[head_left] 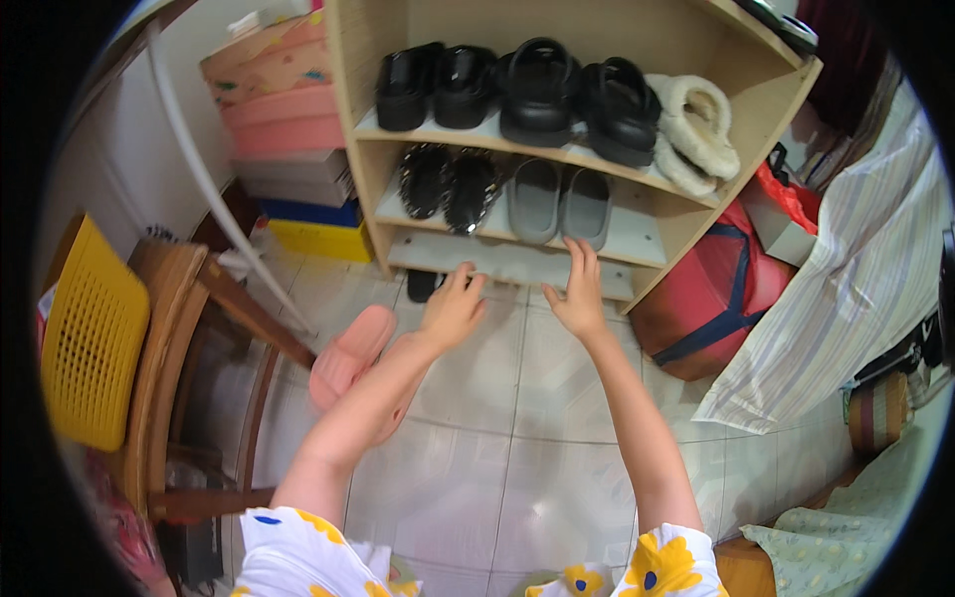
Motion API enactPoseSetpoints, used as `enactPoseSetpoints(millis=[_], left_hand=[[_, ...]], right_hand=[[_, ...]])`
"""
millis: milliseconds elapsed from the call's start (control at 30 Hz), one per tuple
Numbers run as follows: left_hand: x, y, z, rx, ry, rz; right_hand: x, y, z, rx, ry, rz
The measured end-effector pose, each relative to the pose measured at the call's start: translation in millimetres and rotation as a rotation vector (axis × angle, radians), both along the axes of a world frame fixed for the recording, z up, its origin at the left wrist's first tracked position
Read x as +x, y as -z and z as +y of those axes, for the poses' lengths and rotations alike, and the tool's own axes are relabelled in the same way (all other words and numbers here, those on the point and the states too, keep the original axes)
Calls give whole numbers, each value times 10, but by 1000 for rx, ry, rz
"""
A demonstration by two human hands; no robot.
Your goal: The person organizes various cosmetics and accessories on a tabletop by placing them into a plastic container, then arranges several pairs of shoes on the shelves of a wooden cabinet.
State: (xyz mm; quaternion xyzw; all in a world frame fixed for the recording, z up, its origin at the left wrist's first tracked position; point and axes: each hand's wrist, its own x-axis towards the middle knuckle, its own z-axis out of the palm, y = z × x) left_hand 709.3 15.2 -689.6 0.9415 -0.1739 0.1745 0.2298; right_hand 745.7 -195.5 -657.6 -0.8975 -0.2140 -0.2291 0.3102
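Note:
My right hand reaches toward the shelf with its fingers stretched out, the tips at the heel of a pair of grey slides on the middle shelf; whether they touch cannot be told. My left hand hangs before the lowest shelf, fingers loosely bent and apart, nothing in it. Left of the slides sit black sandals with shiny trim. A dark shoe shows partly under the lowest board. Pink slippers lie on the floor, partly hidden by my left forearm.
The wooden shoe rack holds black chunky shoes and cream fluffy slippers on top. Stacked boxes and a wooden chair with a yellow basket stand left. A red bag and striped cloth are right.

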Motion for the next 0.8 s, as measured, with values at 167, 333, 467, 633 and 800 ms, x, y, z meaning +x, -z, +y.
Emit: enactPoseSetpoints(millis=[167,333,467,633,800], left_hand=[[-737,588,1045,278,-367,335],[-1030,794,1439,277,-497,490],[-981,701,1315,401,-467,597],[-861,667,1231,420,-436,811],[-927,743,891,691,-241,784]], right_hand=[[-724,338,330,-129,-131,51],[-1148,905,653,-198,-373,260],[-1315,1033,830,-260,-492,327],[-1401,971,854,-263,-531,388],[-1411,901,686,-288,-472,364]])
